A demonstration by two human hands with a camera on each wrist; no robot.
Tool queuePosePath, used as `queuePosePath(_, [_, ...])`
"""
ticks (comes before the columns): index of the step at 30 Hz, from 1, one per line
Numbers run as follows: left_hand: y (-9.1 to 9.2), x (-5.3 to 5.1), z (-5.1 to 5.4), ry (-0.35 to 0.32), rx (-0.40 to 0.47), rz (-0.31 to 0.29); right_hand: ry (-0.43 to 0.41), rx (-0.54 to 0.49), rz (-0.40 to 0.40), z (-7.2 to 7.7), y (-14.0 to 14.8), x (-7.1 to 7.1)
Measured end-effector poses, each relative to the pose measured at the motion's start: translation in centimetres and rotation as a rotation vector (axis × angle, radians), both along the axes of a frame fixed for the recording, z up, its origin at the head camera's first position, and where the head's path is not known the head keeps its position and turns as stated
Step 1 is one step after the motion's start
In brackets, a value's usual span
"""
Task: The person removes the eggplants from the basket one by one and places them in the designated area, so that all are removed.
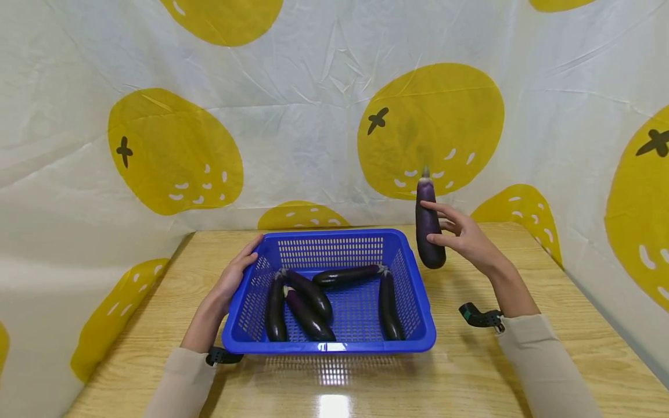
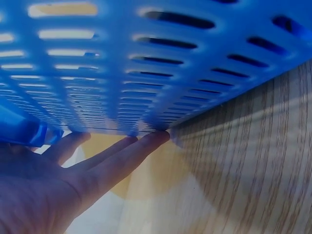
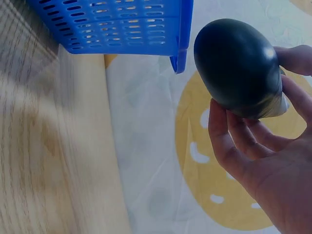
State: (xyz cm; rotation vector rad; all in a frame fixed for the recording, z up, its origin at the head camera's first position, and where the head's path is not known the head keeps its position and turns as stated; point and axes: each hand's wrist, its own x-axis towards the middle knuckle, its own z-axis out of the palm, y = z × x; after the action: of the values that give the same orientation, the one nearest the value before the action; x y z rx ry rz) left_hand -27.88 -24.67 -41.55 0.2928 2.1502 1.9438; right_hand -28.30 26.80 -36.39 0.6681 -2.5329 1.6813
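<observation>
A dark purple eggplant (image 1: 430,223) stands nearly upright in the air, just right of the basket, stem end up. My right hand (image 1: 467,238) grips it between thumb and fingers. In the right wrist view, the rounded bottom of this eggplant (image 3: 236,68) faces the camera, above the fingers. A blue plastic basket (image 1: 334,347) sits on the table with several eggplants lying in it. My left hand (image 1: 232,276) touches the basket's left side near the back corner. The left wrist view shows its fingers (image 2: 122,158) extended against the slotted outer wall (image 2: 114,92).
Inside the basket, one eggplant (image 1: 347,276) lies along the back, one (image 1: 389,307) at the right, and a cluster at the left. The wooden table (image 1: 470,371) ends at a white curtain (image 1: 298,151) printed with yellow fruit. A black wrist camera (image 1: 478,316) is strapped to the right wrist.
</observation>
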Motion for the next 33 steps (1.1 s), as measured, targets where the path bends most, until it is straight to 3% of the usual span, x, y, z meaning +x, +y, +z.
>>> queuePosePath(15, [0.0,-0.1,0.0,-0.004,0.021,-0.012,-0.035,-0.008,0.014,-1.5,0.9,-1.1])
queuePosePath(24, [-0.2,-0.1,-0.1,-0.007,0.031,-0.019,-0.096,-0.042,-0.012,-2.4,1.4,-1.6])
queuePosePath(33, [-0.2,-0.2,-0.2,0.003,0.019,-0.029,-0.155,-0.011,-0.023,-3.5,1.8,-2.1])
